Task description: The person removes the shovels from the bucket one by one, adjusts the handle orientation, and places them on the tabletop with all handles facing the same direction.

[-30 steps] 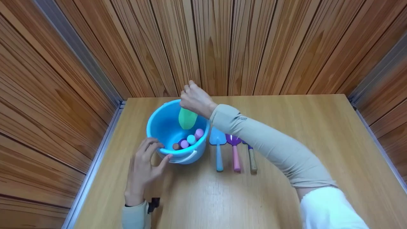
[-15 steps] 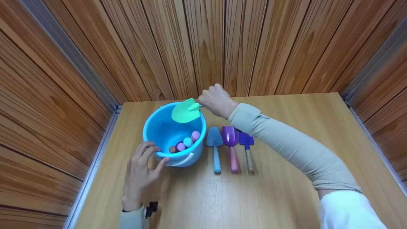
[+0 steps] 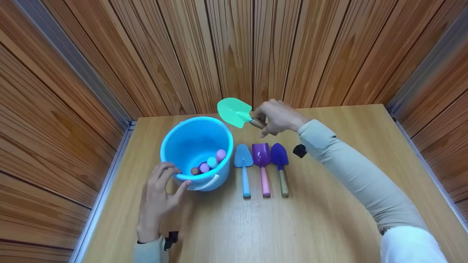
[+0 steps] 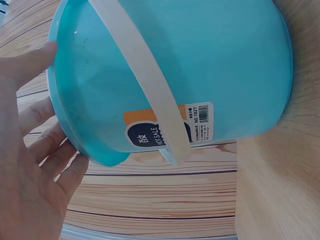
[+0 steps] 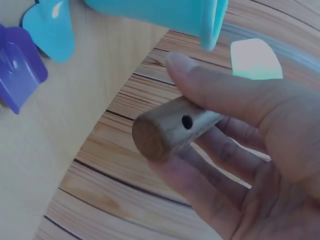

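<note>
A blue bucket (image 3: 199, 126) with a pale handle (image 4: 150, 80) stands on the table, several small pink, teal, purple and brown pieces at its bottom. My left hand (image 3: 157, 199) holds the bucket's near-left rim, fingertips over the edge and thumb on the outside. Up to the right of the bucket, my right hand (image 3: 278, 116) grips a green trowel (image 3: 234, 110) by its wooden handle (image 5: 170, 125). The trowel's blade points left, above the far table edge. In the right wrist view, thumb and fingers wrap the handle, whose holed end faces the camera.
A light-blue trowel (image 3: 244, 157), a purple scoop (image 3: 261, 155) and a dark-blue trowel (image 3: 279, 155) lie side by side right of the bucket, handles toward me. Wood-plank walls (image 3: 241, 51) enclose the table (image 3: 329, 233) at the back and sides.
The right hand has drawn the green trowel up out of the bucket and moved right, turning the blade level. The left hand has stayed on the rim. The dark-blue trowel has come into full view.
</note>
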`<state>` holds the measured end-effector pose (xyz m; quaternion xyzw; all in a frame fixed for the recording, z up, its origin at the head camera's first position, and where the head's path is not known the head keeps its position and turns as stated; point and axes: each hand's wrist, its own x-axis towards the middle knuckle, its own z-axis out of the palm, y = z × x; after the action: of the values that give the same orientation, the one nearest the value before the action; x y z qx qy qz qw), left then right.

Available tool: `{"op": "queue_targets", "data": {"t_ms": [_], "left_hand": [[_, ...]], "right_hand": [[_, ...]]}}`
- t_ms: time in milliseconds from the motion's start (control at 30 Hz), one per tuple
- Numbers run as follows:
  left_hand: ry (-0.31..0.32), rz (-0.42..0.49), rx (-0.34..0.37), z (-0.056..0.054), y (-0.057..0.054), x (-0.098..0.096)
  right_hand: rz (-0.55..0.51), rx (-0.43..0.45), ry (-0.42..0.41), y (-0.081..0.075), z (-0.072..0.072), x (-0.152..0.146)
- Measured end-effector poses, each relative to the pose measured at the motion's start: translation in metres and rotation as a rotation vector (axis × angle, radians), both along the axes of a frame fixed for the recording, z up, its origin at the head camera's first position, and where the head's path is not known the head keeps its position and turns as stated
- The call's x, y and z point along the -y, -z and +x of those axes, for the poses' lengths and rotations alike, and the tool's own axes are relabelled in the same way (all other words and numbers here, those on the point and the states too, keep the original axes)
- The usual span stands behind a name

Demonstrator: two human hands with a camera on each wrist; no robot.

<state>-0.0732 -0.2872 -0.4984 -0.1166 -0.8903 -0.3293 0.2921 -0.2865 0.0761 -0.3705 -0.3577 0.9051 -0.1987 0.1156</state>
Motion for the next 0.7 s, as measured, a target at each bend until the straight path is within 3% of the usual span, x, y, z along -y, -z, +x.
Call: {"op": "queue_targets", "data": {"t_ms": [200, 300, 433, 700], "left_hand": [[0.0, -0.003, 0.003, 0.001, 0.002, 0.0], [-0.005, 0.002, 0.012, 0.002, 0.002, 0.001], [-0.011, 0.008, 0.027, 0.003, 0.001, 0.001], [-0.002, 0.012, 0.016, 0.0, -0.001, -0.001]], "right_hand": [[-0.191, 0.203, 0.054, 0.019, 0.003, -0.031], [-0.299, 0.262, 0.087, 0.033, 0.01, -0.044], [-0.356, 0.261, 0.167, 0.053, 0.024, -0.059], [-0.349, 0.268, 0.324, 0.083, 0.051, -0.084]]}}
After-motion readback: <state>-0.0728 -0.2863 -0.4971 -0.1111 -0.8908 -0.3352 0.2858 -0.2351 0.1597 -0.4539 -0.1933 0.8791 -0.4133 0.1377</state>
